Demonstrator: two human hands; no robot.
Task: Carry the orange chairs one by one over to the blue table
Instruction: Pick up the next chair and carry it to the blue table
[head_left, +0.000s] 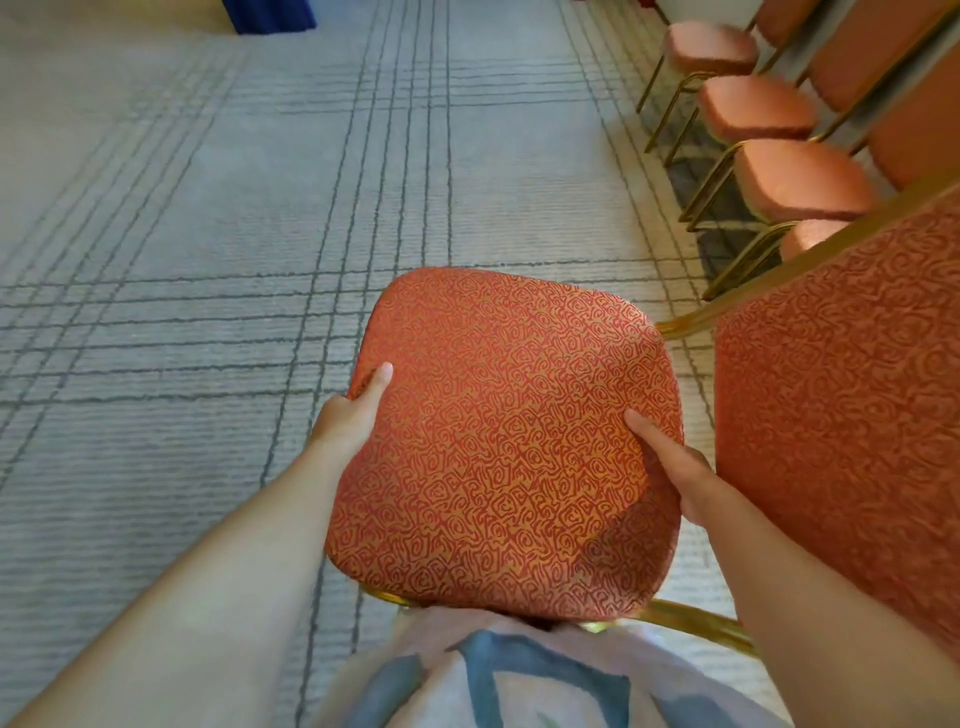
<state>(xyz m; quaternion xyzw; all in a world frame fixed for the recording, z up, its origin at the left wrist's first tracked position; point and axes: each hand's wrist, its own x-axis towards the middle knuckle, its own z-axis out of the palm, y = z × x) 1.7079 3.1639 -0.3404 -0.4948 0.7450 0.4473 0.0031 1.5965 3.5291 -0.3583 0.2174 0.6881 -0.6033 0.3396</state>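
1. Stretching across the whole view, a grey carpet (208, 234) crossed by bands of dark lines covers the floor.
2. An orange chair (504, 441) with a swirl-patterned seat sits right in front of the person's body, seat facing up; its legs are hidden, so whether they touch the carpet cannot be told.
3. Just to its right stands a neighbouring chair back (841, 415) in the same fabric.
4. A row of chairs (800, 179) with gold legs lines the right side, farther off.
5. The blue desk (270, 15) shows only as a blue skirt at top left, well apart from the held chair.
6. The left hand (350, 410) grips the seat's left edge, thumb on top.
7. The right hand (675, 467) grips the right edge likewise.
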